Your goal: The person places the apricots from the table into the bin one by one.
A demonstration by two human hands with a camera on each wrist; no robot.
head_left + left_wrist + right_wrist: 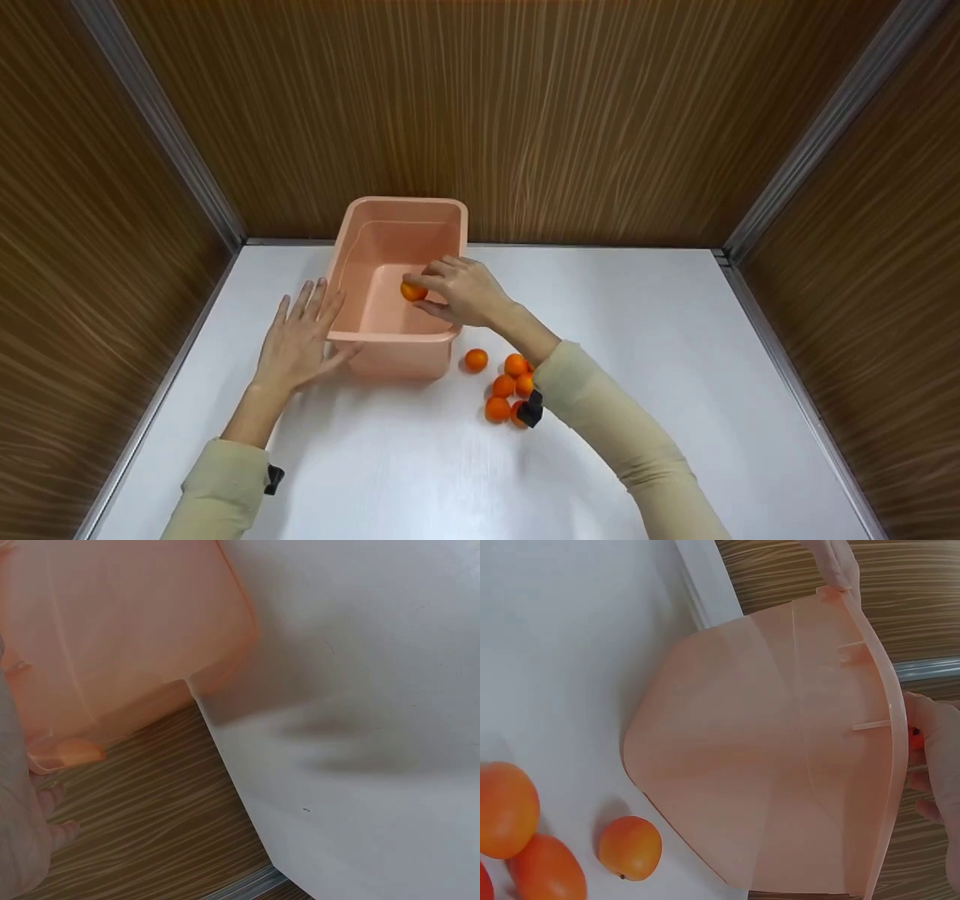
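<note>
I read the right hand [459,291] pinching one small round orange fruit [412,292] over the interior of the rectangular pink plastic tub [375,255]. The left hand [298,346] is released, fingers straight against the tub's left wall. Five more small orange fruits [504,385] lie on the white counter [675,390], near the tub's front right corner.
</note>
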